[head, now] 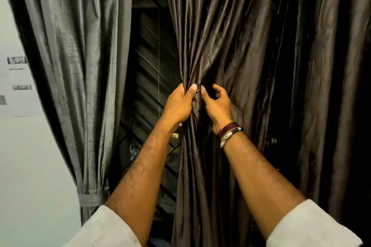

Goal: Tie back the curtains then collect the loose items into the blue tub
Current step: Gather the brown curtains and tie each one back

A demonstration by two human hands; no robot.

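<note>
So the right curtain (241, 66) is being bunched at its inner edge, probably so it can be tied like the left curtain (76, 66), already cinched by its tie-back (93, 198). Fabric is gripped by the left hand (178, 104), thumb pressed over the folds, and pinched just beside it by the right hand (215, 104). Room is left in the window gap (148, 66) between panels. No blue tub is seen.

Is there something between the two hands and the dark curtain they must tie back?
Nothing visible. The left hand and the right hand both already grip the gathered edge of the dark curtain directly, side by side.
</note>
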